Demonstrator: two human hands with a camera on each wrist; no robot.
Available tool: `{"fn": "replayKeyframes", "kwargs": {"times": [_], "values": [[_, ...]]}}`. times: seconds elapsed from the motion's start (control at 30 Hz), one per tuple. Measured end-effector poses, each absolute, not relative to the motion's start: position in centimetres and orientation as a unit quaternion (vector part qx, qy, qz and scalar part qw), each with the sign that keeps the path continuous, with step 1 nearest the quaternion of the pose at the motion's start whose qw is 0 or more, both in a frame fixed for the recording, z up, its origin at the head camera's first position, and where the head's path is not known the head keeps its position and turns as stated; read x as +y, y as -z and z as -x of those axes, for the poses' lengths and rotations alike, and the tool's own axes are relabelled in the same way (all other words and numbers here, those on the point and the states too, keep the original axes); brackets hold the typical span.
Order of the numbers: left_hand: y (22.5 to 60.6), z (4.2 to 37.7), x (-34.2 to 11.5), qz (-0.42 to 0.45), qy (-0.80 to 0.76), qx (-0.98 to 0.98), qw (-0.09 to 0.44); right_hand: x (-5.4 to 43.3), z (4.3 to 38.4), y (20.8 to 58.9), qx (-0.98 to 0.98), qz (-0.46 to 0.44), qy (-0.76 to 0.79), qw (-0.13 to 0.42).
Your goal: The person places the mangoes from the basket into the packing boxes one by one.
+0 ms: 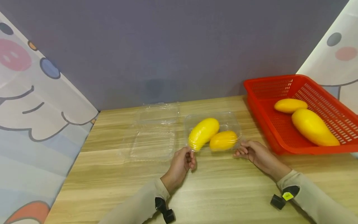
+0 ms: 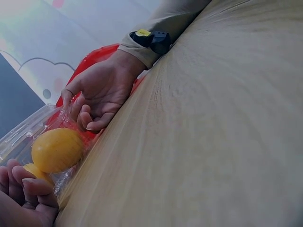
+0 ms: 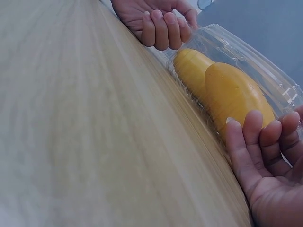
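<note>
Two yellow mangoes, a larger mango (image 1: 203, 133) and a smaller mango (image 1: 223, 140), lie side by side inside a clear plastic clamshell box (image 1: 227, 119) on the table. My left hand (image 1: 180, 165) pinches the near left corner of this box, its other fingers curled in. At the near right corner, my right hand (image 1: 257, 155) grips the edge between thumb and fingers. The right wrist view shows the mangoes (image 3: 236, 92) behind the transparent wall, with the right hand (image 3: 274, 165) close beside them. In the left wrist view the left hand (image 2: 26, 198) partly hides one mango.
A second clear clamshell box (image 1: 153, 145) lies spread open to the left. On the right stands a red plastic basket (image 1: 263, 124) holding a small mango (image 1: 291, 105) and a large mango (image 1: 313, 126). A grey wall (image 1: 179, 56) bounds the wooden table (image 1: 212, 193) at the back.
</note>
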State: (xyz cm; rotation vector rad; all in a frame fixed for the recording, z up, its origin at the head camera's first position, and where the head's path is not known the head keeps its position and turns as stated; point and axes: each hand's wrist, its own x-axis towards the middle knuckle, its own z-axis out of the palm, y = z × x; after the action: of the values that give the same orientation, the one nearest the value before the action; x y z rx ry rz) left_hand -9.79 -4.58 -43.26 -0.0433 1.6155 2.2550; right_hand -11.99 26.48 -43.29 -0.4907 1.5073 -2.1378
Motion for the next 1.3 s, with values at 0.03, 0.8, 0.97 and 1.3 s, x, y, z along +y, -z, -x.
{"fn": "replayKeyframes", "kwargs": {"times": [0.03,0.8,0.97,1.3], "values": [[43.35,9.77,-4.55,0.014,-0.801,0.570,0.183,26.54,11.97,43.35,0.551,0.181,0.780,0.236],[43.30,9.97,-4.78,0.022,-0.801,0.569,0.187,26.36,12.17,43.32,0.555,0.195,0.775,0.231],[43.32,9.96,-4.74,0.021,-0.801,0.569,0.188,26.41,12.19,43.36,0.550,0.201,0.775,0.236],[43.25,9.93,-4.74,0.023,-0.796,0.576,0.181,26.08,11.85,43.04,0.564,0.174,0.779,0.211]]}}
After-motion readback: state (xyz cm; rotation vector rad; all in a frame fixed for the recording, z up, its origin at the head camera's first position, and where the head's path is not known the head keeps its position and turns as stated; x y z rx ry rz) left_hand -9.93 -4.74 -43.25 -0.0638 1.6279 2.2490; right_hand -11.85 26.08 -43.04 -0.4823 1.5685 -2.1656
